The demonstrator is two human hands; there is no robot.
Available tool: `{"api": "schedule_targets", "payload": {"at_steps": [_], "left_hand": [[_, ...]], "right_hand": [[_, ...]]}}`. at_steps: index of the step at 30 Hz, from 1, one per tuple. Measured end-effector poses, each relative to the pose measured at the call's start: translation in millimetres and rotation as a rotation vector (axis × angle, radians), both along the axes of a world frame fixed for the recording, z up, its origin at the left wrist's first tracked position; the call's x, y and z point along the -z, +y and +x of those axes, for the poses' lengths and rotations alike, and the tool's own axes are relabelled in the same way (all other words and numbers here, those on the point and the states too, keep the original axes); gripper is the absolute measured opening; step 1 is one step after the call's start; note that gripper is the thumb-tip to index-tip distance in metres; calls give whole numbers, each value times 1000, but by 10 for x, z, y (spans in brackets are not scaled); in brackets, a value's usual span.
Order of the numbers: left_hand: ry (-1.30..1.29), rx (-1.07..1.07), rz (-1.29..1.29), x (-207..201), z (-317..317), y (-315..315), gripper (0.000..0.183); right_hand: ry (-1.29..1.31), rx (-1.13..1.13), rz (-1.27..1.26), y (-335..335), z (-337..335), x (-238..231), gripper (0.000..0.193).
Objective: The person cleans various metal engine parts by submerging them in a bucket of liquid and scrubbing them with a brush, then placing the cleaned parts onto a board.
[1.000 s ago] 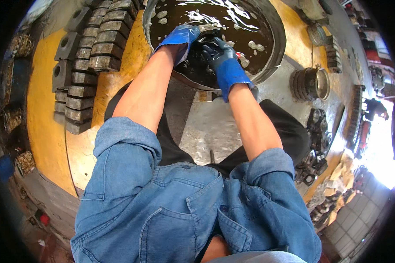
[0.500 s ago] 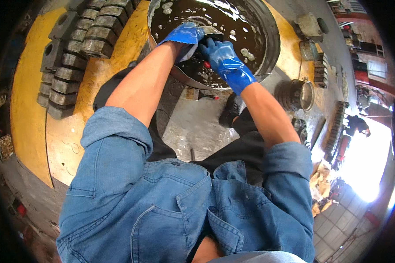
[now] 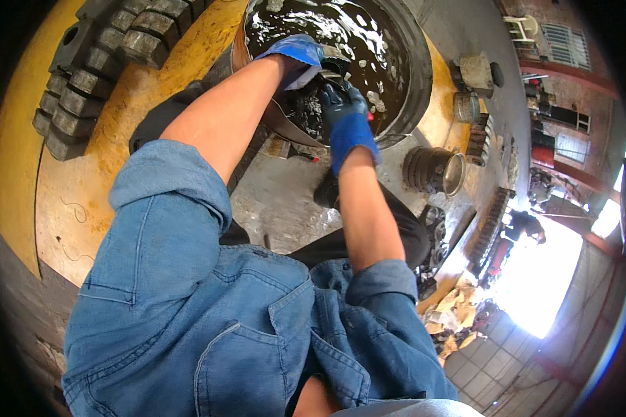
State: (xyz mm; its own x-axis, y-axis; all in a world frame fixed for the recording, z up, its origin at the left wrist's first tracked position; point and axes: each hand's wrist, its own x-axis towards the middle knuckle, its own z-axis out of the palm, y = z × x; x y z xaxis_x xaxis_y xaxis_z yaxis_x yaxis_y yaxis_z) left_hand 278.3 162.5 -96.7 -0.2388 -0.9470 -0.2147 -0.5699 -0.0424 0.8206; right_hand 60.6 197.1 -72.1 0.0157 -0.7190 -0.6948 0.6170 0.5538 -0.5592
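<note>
A large round metal tub of dark, bubbly liquid stands before me. Over its near side, my left hand in a blue rubber glove is closed on a grey, curved metal part. My right hand, in a wet blue glove, is held close against that part with its fingers curled. Beside its palm pokes out a red-ended handle; the rest of it is hidden by the hand. A flat paintbrush with a dark, red-tipped handle lies on the floor below the tub.
Rows of heavy grey metal blocks rest on the yellow-stained sheet at left. To the right are a ribbed metal cylinder and more round parts. Farther off, a person bends near a bright doorway.
My view has shifted, so the surroundings sit farther left. My right hand has turned, its wrist now lower and more upright, and the red end shows on its other side. The left keeps its hold.
</note>
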Motion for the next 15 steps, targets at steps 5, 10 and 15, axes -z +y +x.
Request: {"api": "schedule_targets", "payload": {"at_steps": [5,10,15], "left_hand": [[338,-112,194,10,-134,30,37],[210,-116,39,-124,-128,88,41],[167,-142,-80,-780,-187,425,33]], "right_hand": [[-181,-103,-69,-122,39,214,32],[653,-815,-554,-246,-38,189,30],[1693,-1382,-1165,-230,73,-558,35]]}}
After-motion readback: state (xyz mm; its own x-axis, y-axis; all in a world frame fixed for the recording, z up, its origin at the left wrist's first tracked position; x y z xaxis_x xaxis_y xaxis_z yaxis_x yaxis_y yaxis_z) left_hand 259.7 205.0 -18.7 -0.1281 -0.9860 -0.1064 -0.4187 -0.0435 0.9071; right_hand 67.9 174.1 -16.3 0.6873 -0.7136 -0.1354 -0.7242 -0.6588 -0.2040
